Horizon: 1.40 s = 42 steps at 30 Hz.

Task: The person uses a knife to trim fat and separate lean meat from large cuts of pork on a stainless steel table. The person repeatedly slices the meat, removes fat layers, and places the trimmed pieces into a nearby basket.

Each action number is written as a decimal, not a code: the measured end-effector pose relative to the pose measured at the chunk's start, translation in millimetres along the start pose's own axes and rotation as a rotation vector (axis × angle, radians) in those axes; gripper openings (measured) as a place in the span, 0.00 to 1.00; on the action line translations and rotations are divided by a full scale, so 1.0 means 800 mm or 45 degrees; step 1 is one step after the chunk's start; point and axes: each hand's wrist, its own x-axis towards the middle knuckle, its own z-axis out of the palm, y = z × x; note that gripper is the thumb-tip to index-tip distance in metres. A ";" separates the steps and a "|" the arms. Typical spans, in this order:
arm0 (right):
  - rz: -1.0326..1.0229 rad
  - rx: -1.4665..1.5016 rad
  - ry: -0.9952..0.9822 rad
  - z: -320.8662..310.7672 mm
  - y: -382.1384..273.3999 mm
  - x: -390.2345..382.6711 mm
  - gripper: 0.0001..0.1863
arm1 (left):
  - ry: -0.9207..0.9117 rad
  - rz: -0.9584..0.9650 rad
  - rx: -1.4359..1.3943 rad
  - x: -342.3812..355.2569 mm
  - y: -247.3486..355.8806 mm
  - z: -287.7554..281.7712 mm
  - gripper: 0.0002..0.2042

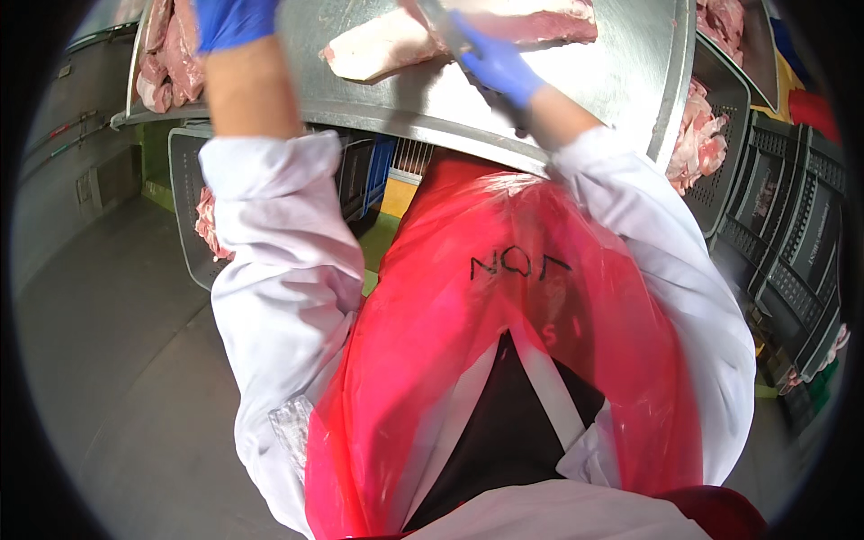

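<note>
Right hand (495, 63) rests against pork slab (387, 45) on table (594, 72).

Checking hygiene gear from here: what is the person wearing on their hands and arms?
Both hands wear blue disposable gloves: left hand, right hand. Loose white long sleeves are pushed up, leaving the forearms bare between glove and cuff. A translucent red plastic apron with black handwritten marks hangs down the front, between the two sleeves.

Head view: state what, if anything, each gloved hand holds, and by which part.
The right hand grips a knife handle, blade over the meat slab. The left hand is cut off by the frame; cannot tell.
</note>
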 end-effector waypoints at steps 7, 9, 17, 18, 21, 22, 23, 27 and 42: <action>0.193 -0.362 0.129 -0.082 0.072 0.028 0.39 | 0.294 0.133 2.768 -0.160 -0.152 -0.203 0.28; 0.133 -0.346 0.092 -0.077 0.087 0.034 0.38 | -0.223 0.395 2.523 -0.204 -0.259 -0.158 0.28; -0.084 -0.064 0.134 -0.020 0.023 0.024 0.36 | 0.150 0.193 1.803 -0.225 -0.299 -0.132 0.12; -0.078 -0.099 0.090 -0.005 0.020 0.023 0.36 | 0.160 0.214 1.694 -0.215 -0.300 -0.104 0.12; 0.121 -0.180 -0.115 0.022 0.007 -0.010 0.37 | 0.285 0.329 1.559 -0.189 -0.322 -0.053 0.14; 0.289 -0.244 -0.174 0.018 -0.003 -0.039 0.37 | 0.395 0.193 1.453 -0.179 -0.323 -0.037 0.14; 0.351 -0.140 -0.207 0.015 -0.018 -0.066 0.34 | 0.414 0.100 1.555 -0.169 -0.330 -0.032 0.15; 0.115 -0.085 -0.223 0.032 0.043 -0.017 0.21 | 0.446 0.134 1.503 -0.148 -0.318 -0.005 0.14; 0.300 0.255 -0.175 0.134 -0.071 -0.010 0.14 | 0.523 0.400 1.453 -0.120 -0.253 0.014 0.12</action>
